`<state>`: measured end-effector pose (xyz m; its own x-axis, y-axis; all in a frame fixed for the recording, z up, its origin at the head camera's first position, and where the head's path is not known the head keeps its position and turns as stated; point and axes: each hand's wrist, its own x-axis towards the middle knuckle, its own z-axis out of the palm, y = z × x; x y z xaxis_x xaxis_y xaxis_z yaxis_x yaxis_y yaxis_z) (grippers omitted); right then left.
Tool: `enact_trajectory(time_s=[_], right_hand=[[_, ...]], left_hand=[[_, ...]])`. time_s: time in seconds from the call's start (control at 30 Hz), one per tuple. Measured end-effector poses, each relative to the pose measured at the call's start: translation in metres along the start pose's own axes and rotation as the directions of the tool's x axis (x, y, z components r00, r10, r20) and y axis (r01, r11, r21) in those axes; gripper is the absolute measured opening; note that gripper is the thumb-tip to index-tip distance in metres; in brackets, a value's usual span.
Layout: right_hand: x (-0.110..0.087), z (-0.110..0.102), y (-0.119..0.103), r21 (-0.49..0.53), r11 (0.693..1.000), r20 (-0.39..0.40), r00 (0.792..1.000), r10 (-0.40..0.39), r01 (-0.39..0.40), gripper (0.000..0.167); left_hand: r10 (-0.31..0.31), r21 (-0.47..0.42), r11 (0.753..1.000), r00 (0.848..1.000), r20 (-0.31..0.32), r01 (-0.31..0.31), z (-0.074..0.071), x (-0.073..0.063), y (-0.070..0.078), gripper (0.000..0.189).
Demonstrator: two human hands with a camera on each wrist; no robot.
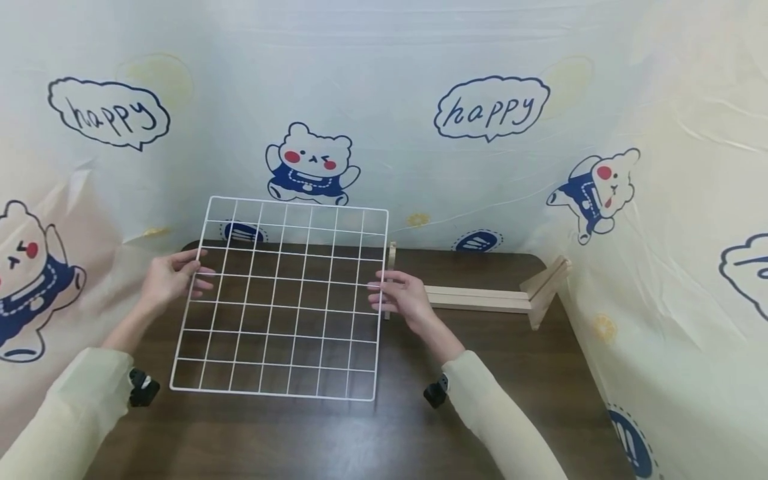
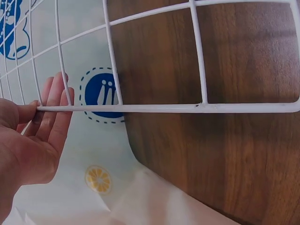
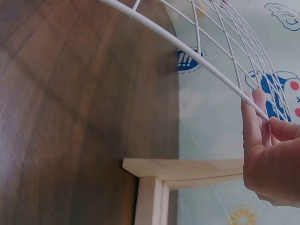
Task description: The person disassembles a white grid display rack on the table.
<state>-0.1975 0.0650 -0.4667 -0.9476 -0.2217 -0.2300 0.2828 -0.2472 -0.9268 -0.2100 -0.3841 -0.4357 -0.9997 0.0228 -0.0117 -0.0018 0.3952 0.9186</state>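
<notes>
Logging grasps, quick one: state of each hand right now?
Left hand: holding white wire grid panel by its left edge.
Right hand: holding same panel by its right edge.

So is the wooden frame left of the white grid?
No, the head view shows the wooden frame right of the white grid.

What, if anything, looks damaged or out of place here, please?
The white wire grid panel has a dark speck where a wire meets its edge, near one corner; perhaps chipped coating, as the surrounding edge is plain white.

White grid (image 3: 216, 72) in right hand (image 3: 270, 159)
</notes>
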Motion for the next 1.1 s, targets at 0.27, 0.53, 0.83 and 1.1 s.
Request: enact_trajectory(time_s=[0.27,0.53,0.83,1.1], right_hand=[[0.014,0.01,0.02,0.045,0.999,-0.061,0.998,-0.002,0.005,0.029],[0.018,0.019,0.031,0.07,0.995,-0.142,0.988,-0.064,0.075,0.026],[0.014,0.032,0.03,-0.052,0.996,-0.132,0.988,-0.077,0.07,0.047],[0.019,0.032,0.037,-0.11,0.993,-0.152,0.986,-0.067,0.051,0.053]], left_hand=[[-0.006,0.081,0.997,1.0,-0.003,0.006,-0.007,0.006,-0.005,0.043],[-0.041,0.136,0.99,0.999,-0.028,0.044,-0.005,0.006,-0.013,0.042],[-0.118,0.14,0.981,0.987,-0.107,0.132,-0.004,0.006,-0.015,0.04],[-0.122,0.16,0.977,0.984,-0.131,0.142,-0.001,0.01,-0.027,0.035]])
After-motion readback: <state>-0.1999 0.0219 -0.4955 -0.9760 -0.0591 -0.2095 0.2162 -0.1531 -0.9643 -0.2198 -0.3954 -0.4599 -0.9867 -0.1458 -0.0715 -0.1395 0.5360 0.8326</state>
